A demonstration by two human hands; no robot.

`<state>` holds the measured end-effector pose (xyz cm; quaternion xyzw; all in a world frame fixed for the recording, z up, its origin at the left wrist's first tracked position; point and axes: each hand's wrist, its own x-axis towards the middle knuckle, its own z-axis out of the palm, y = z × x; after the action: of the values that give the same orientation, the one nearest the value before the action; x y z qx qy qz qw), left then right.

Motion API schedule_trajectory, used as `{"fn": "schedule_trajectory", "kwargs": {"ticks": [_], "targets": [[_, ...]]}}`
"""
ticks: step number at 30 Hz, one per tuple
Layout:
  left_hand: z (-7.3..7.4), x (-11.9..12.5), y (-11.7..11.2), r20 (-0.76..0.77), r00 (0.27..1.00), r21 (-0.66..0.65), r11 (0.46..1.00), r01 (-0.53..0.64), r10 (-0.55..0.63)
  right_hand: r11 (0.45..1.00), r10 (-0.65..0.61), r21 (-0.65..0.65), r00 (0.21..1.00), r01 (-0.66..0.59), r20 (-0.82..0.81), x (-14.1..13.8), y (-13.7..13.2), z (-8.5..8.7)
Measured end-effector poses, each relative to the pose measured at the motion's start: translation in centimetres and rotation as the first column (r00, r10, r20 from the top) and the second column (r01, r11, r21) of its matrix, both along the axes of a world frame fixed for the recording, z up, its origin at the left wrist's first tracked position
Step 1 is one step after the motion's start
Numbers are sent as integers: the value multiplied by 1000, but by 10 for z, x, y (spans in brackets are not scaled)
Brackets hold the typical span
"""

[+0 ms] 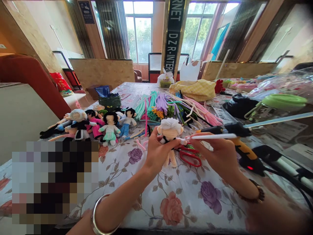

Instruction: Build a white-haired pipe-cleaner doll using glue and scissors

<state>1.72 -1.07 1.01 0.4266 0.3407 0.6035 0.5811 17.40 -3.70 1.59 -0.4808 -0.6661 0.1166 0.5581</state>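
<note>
My left hand (157, 151) is closed around a small doll (169, 133) with white hair and a tan body, held upright above the floral tablecloth (186, 199). My right hand (218, 153) pinches a white pipe cleaner (212, 136) that runs from the doll's side out to the right. Just behind my right hand a black and orange glue gun (241, 143) stands on the table, a clear glue stick poking from its back. Red-handled scissors (190, 156) lie under my hands.
A row of finished dolls (97, 124) lies at the left. A heap of coloured pipe cleaners (171, 107), a green basket (110, 101), a yellow checked bag (195, 89) and plastic bags lie farther back. A black cord (288, 176) runs off to the right.
</note>
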Motion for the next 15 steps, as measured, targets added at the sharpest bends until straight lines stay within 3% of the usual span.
{"fn": "schedule_trajectory", "kwargs": {"ticks": [4,8,15], "targets": [[0,0,0,24,1000,-7,1000,1,-1,996,19,82,988,-31,150,1,-1,-3],[0,0,0,60,998,-42,999,8,-5,991,-27,132,979,0,202,2,1,-2],[1,1,2,157,987,-118,992,42,-23,945,69,267,912,-190,405,3,3,4]]}}
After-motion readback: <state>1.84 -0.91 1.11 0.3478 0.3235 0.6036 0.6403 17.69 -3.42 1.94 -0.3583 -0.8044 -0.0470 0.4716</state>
